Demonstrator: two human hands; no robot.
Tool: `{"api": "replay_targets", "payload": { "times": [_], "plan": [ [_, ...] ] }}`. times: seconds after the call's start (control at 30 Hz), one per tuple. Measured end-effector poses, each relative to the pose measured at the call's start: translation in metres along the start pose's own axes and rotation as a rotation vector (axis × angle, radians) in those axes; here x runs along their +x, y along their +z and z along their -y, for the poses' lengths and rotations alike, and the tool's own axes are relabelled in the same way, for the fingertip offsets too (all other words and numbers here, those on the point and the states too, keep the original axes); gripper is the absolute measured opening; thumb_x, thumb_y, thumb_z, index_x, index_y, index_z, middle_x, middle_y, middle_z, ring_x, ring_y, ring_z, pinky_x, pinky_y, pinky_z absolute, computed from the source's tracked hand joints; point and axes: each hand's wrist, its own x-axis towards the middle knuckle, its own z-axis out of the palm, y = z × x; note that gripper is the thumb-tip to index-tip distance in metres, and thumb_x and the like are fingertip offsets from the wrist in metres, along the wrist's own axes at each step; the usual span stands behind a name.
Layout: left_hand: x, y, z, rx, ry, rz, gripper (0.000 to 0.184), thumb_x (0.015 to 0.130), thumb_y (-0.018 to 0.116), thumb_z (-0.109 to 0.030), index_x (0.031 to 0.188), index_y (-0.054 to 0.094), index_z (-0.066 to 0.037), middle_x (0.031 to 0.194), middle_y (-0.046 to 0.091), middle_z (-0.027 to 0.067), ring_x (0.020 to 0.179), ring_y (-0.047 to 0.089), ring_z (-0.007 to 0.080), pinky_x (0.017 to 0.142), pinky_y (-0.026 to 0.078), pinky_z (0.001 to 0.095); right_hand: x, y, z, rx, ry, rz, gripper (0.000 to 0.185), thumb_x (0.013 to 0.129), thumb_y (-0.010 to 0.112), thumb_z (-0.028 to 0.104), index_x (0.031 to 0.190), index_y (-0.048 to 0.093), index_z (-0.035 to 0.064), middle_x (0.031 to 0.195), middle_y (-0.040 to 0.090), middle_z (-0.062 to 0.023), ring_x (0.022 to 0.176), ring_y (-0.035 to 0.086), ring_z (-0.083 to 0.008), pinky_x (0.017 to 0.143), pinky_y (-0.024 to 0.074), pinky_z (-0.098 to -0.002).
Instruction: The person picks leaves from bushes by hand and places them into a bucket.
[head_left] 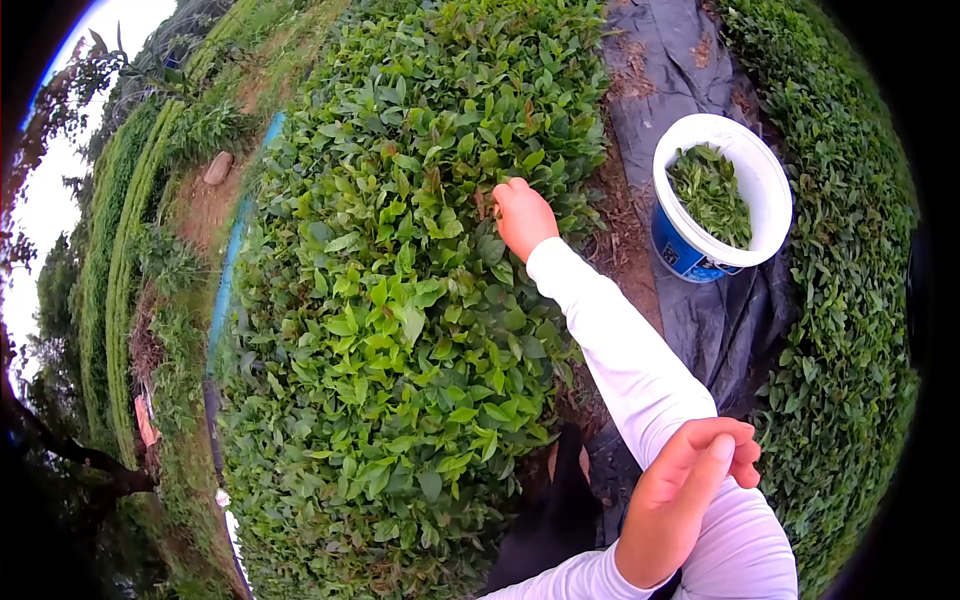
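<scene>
My right hand [525, 218] reaches out over a dense leafy bush [390, 310], its fingers pinched together among the upper leaves. A small brownish leaf or twig shows beside the fingertips; what they grip is too small to make out. Close to my body, my left hand [683, 495] passes in front of my right sleeve [640, 370]. Its fingers are curled in with the thumb along the top, and the inside of the hand is hidden. To the right of my right arm stands a white bucket [770, 205] with a blue label, part filled with plucked green leaves [712, 195].
Black ground sheeting [655, 130] runs between the bush and another leafy row [850, 370] on the right. A blue strip [232, 255] edges the bush's left side. Beyond it lie a stone [218, 168] and grassy terraces [120, 260]. My dark trouser leg [560, 520] is at the bottom.
</scene>
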Motion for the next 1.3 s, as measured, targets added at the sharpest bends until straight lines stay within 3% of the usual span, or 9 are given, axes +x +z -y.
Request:
{"api": "replay_targets", "payload": {
  "times": [0.23,0.3,0.43,0.7,0.8,0.83,0.9,1.2,1.3],
  "plan": [
    [-0.001,0.001,-0.001,0.026,-0.008,-0.004,0.022,0.096,0.042,-0.016,0.111,0.051,-0.002,0.095,0.054,0.0031,0.083,0.053,0.0104,0.079,0.043,0.0243,0.003,0.008,-0.025,0.423,0.273,-0.153,0.017,0.072,0.064,0.007,0.085,0.055,0.0029,0.076,0.061,-0.0109,0.067,0.059,-0.0233,0.060,0.0472,-0.0331],
    [-0.001,0.002,-0.002,0.020,-0.036,-0.008,0.023,0.096,0.042,-0.017,0.111,0.051,-0.002,0.095,0.055,0.0032,0.083,0.053,0.0103,0.078,0.043,0.0239,-0.002,-0.010,-0.032,1.202,0.781,0.081,0.018,0.075,0.064,0.005,0.090,0.054,0.0033,0.077,0.061,-0.0062,0.064,0.058,-0.0138,0.053,0.0454,-0.0261],
    [-0.001,0.002,-0.002,0.047,-0.091,0.000,0.023,0.096,0.042,-0.018,0.111,0.050,-0.002,0.095,0.055,0.0030,0.083,0.053,0.0099,0.078,0.043,0.0234,-0.041,-0.094,-0.025,1.701,0.640,0.066,0.017,0.081,0.058,0.000,0.096,0.052,0.0048,0.086,0.061,-0.0059,0.063,0.057,-0.0079,0.052,0.0482,-0.0200],
    [-0.003,0.010,0.003,0.046,-0.114,0.063,0.023,0.096,0.043,-0.019,0.110,0.050,-0.003,0.094,0.054,0.0017,0.080,0.052,0.0087,0.076,0.043,0.0223,-0.088,-0.079,-0.032,1.113,0.774,0.305,0.016,0.086,0.060,0.016,0.096,0.055,0.0057,0.078,0.058,-0.0013,0.061,0.056,-0.0092,0.055,0.0505,-0.0232],
    [-0.006,0.011,0.004,0.047,-0.105,0.055,0.023,0.096,0.044,-0.019,0.110,0.050,-0.003,0.093,0.054,0.0015,0.079,0.051,0.0086,0.075,0.043,0.0222,-0.082,-0.080,-0.013,0.798,0.541,0.683,0.015,0.085,0.058,0.016,0.089,0.059,0.0017,0.072,0.059,-0.0028,0.056,0.055,-0.0070,0.048,0.0476,-0.0233],
    [-0.006,0.010,0.004,0.048,-0.102,0.056,0.022,0.096,0.044,-0.019,0.110,0.050,-0.003,0.093,0.054,0.0015,0.079,0.051,0.0086,0.075,0.043,0.0222,-0.084,-0.073,-0.008,0.574,0.491,0.709,0.015,0.080,0.062,0.014,0.087,0.060,0.0006,0.074,0.061,-0.0096,0.061,0.060,-0.0163,0.055,0.0500,-0.0301],
    [-0.005,0.010,0.005,0.056,-0.100,0.065,0.022,0.096,0.044,-0.019,0.110,0.050,-0.003,0.093,0.054,0.0016,0.080,0.051,0.0086,0.075,0.042,0.0222,-0.088,-0.046,-0.010,0.142,0.105,0.287,0.020,0.074,0.066,0.013,0.088,0.061,0.0005,0.078,0.062,-0.0165,0.072,0.062,-0.0294,0.066,0.0497,-0.0369],
    [-0.009,0.010,0.006,0.074,-0.119,0.081,0.022,0.096,0.044,-0.018,0.110,0.050,-0.003,0.093,0.054,0.0016,0.080,0.051,0.0087,0.075,0.042,0.0215,-0.078,0.006,-0.006,0.311,0.213,-0.055,0.016,0.069,0.068,0.009,0.082,0.060,0.0022,0.083,0.060,-0.0169,0.069,0.059,-0.0333,0.065,0.0473,-0.0377],
    [-0.010,0.010,0.005,0.068,-0.146,0.096,0.022,0.096,0.043,-0.018,0.111,0.050,-0.003,0.093,0.054,0.0016,0.080,0.051,0.0086,0.075,0.042,0.0215,-0.089,0.020,-0.014,0.698,0.553,0.024,0.018,0.073,0.066,0.007,0.087,0.057,-0.0002,0.084,0.061,-0.0135,0.064,0.060,-0.0255,0.060,0.0487,-0.0346]
  ]
}}
